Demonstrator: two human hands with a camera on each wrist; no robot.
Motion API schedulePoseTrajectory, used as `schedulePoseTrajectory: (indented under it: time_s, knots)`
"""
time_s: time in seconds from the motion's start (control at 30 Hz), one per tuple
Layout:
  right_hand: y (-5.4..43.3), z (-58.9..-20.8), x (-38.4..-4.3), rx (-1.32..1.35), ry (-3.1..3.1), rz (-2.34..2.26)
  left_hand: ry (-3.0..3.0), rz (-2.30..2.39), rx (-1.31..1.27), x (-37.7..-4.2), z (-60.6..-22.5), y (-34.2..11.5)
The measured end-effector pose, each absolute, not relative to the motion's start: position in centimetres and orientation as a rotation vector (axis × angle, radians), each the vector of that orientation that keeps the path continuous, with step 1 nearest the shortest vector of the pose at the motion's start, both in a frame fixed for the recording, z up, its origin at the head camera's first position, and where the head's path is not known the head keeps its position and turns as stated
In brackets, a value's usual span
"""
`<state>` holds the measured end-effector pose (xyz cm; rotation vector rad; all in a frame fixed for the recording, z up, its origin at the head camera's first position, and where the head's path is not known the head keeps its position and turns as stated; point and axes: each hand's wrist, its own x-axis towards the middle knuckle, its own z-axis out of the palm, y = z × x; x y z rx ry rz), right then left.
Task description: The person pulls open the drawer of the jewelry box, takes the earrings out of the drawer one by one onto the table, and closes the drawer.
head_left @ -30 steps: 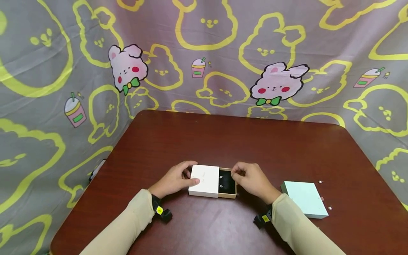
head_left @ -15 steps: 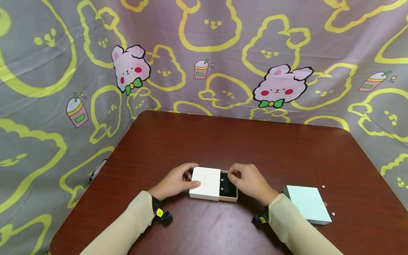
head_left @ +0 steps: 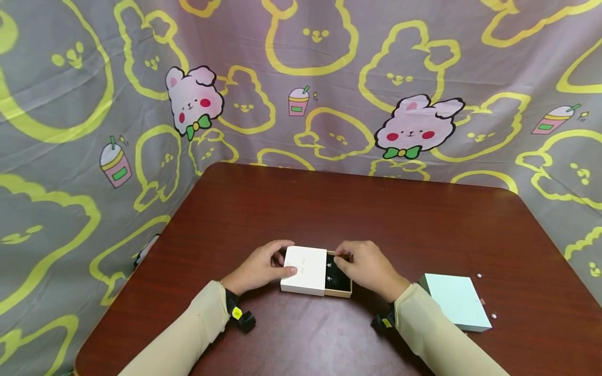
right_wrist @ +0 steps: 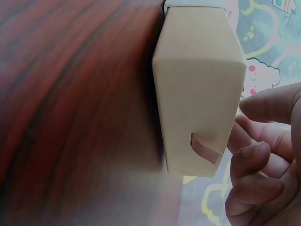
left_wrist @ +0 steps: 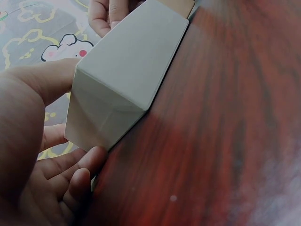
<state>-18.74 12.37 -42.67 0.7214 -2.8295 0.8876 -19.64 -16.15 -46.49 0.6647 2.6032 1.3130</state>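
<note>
A white sleeve box (head_left: 303, 271) lies on the table with its tan drawer (right_wrist: 197, 103) slid partly out to the right. On the drawer's black pad (head_left: 339, 282) sit two small silvery star-shaped pieces (head_left: 329, 278). My left hand (head_left: 261, 269) grips the sleeve's left end, thumb on top and fingers around the end and far side. Thumb and forefinger of my right hand (head_left: 371, 266) come together over the pad's far right part; I cannot tell whether they pinch something small. A ribbon tab (right_wrist: 207, 149) hangs free from the drawer's end in the right wrist view.
To the right lies a mint-green box (head_left: 458, 300), beside my right forearm. Two small pearl-like beads, a far one (head_left: 479, 275) and a near one (head_left: 493, 316), lie along its right side. A patterned cloth (head_left: 338, 125) hangs behind the brown table (head_left: 291, 203).
My right hand has shifted slightly left, from the drawer's right edge to over the black pad. The left hand keeps its grip on the sleeve. The head view has tilted slightly.
</note>
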Motion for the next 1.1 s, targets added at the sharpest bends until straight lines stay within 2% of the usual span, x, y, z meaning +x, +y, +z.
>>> schedulePoseTrajectory:
  time_s: [1.1]
  knots:
    - [11.2, -42.8, -19.3, 0.854, -2.883, 0.699, 2.615, 1.278, 0.651, -19.8, -46.4, -16.1]
